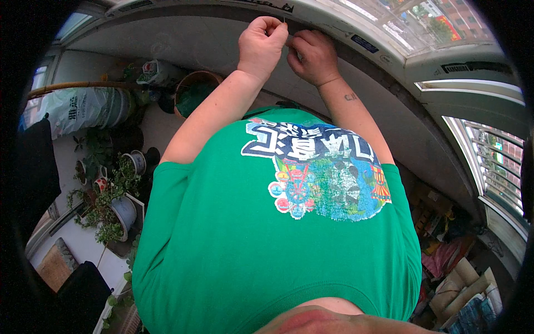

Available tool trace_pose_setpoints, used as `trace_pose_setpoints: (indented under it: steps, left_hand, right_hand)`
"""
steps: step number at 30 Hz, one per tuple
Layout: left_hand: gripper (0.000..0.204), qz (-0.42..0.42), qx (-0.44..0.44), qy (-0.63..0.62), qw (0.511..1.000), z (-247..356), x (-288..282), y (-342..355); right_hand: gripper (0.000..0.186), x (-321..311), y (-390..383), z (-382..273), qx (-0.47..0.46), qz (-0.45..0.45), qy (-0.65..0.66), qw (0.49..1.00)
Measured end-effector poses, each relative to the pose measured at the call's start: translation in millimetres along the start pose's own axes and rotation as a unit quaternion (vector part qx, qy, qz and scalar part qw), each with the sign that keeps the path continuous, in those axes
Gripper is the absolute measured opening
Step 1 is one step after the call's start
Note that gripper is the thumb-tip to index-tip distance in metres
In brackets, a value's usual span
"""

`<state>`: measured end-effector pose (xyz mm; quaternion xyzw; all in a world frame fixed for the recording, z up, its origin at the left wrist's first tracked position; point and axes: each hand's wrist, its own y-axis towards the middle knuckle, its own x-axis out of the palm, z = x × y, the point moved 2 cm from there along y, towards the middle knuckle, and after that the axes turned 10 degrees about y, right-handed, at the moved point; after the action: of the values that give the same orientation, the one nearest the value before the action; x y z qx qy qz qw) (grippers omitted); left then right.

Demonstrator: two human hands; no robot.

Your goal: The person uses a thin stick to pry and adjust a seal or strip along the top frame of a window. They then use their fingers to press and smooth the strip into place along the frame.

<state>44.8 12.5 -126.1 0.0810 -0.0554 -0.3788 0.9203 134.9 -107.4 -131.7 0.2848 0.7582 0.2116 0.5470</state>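
Green cloth of the person's shirt [245, 245], with a coloured print on the chest, fills the middle of the view, and beyond it both bare forearms reach up to the upper edge. The left hand [261, 47] is folded, with its thumb and forefinger pressed together at the tips, and between these tips it pinches a thin sliver [284, 20]. This sliver sits at the right end of the left hand and stands up a little above the thumb; it is too small for me to tell what kind of thing it is. Just beside it, on the right and slightly lower, is the right hand [316, 57], whose fingers are curled inward toward the left hand; whether they grasp something, I cannot tell. Both hands are close to the pale window frame [340, 30], which carries a dark label [365, 43], and a grey wall [194, 42] extends below this frame. On the left side, well apart from the hands, there are a brown pot [179, 92], a white plastic bag [78, 111] under a bamboo pole [83, 86], and a leafy plant [111, 192] near a white pot [123, 214]. At the lower right, folded cardboard [461, 284] lies in a heap.
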Motion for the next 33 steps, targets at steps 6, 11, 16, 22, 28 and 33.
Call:
trace_pose_setpoints:
  steps: [6, 11, 16, 22, 28, 33]
  left_hand:
    - [0.011, -0.046, -0.001, 0.021, 0.999, 10, 2, -9]
    - [0.012, -0.050, -0.002, 0.007, 0.999, 5, 5, -10]
    - [0.012, -0.055, -0.004, -0.017, 0.998, 9, 6, -14]
    - [0.007, -0.074, -0.043, -0.070, 0.994, 16, 2, -17]
    - [0.007, -0.117, -0.106, -0.257, 0.953, 16, -24, -10]
    - [0.013, -0.143, -0.095, -0.311, 0.935, 6, -47, 0]
  right_hand:
    - [0.019, 1, -1, 2, 0.003, -0.001, 0.001, 1.000]
    - [0.021, 4, -2, 4, 0.007, -0.004, 0.001, 1.000]
    - [0.022, 4, -1, 5, 0.002, -0.002, 0.000, 1.000]
    - [0.019, 4, 0, 4, 0.007, 0.000, 0.004, 1.000]
    - [0.017, 0, 0, 3, 0.002, 0.010, 0.017, 1.000]
    - [0.025, -4, -5, -1, 0.115, 0.005, 0.187, 0.976]
